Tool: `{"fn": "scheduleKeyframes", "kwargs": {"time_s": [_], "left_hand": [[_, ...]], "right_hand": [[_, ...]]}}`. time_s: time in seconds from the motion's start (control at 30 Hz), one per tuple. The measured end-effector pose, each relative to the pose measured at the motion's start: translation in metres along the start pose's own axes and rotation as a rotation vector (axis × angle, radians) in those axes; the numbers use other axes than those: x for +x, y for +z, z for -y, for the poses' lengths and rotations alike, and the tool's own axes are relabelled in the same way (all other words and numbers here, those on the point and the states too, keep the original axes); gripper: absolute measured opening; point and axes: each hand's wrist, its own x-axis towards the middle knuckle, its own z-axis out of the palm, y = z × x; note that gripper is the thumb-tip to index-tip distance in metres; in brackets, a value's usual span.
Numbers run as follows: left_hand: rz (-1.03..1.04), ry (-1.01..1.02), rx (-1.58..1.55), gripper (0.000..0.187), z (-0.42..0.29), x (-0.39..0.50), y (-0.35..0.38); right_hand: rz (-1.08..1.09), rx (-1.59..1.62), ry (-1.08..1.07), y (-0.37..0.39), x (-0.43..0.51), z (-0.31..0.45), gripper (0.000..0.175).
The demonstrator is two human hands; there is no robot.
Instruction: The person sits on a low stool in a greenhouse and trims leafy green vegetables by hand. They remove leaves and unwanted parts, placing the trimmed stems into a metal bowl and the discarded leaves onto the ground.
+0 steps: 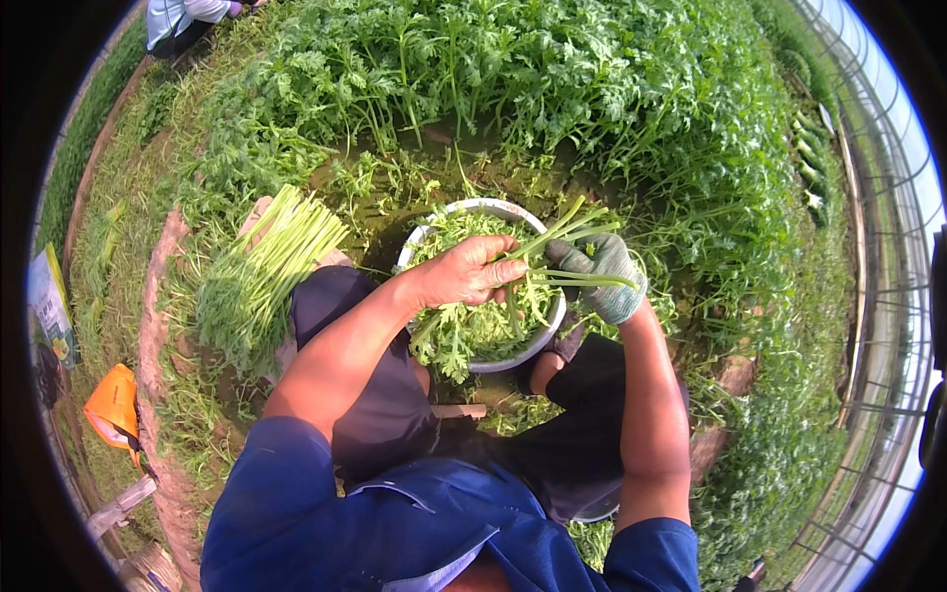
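Note:
My bare left hand [473,274] is closed around several green stems of leafy chrysanthemum greens [551,238]. Their cut ends point right, and their leaves hang below the hand. At the right ends of the stems is my right hand [601,275], in a grey-green knitted glove. Its thumb and fingers are bent, and some stems cross in front of the glove; whether it grips them is unclear. Beneath both hands stands a round tub with a pale rim [405,255], filled with loose green leaves [481,337]. It sits between my legs.
A pile of cut stems [288,240] lies beside my left knee. Tall leafy plants [518,66] grow ahead and right. An orange bag [115,405] and a printed bag [52,303] are at far left. Another person [181,22] crouches at upper left. Bundled greens [810,166] lie at far right.

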Motion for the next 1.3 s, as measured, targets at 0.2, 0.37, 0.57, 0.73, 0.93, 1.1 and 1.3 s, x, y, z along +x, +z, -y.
{"fn": "scheduleKeyframes", "kwargs": {"time_s": [0.2,0.37,0.57,0.73,0.93,1.1,1.3], "left_hand": [[-0.083,0.102,0.01,0.045,-0.002,0.001,-0.001],[-0.315,0.221,0.2,0.054,0.006,0.009,0.001],[-0.474,0.304,0.633,0.066,0.017,0.017,0.007],[-0.533,0.285,0.784,0.067,0.024,0.017,0.012],[-0.585,0.45,0.564,0.043,0.018,0.017,-0.005],[-0.511,0.286,-0.114,0.034,0.008,0.005,-0.008],[-0.313,0.272,-0.055,0.032,0.011,0.006,0.009]], "right_hand": [[-0.408,0.192,-0.066,-0.03,0.001,0.018,0.025],[-0.527,0.073,-0.119,-0.018,-0.01,0.028,0.029],[-0.226,-0.449,-0.007,0.031,0.018,-0.018,0.045],[-0.247,-0.531,-0.017,0.034,0.025,-0.023,0.033],[-0.853,0.035,-0.074,-0.022,0.019,0.012,0.02],[-0.516,-0.759,0.094,-0.02,0.017,-0.008,0.051],[-0.235,0.039,0.017,0.005,0.019,-0.006,0.061]]}}
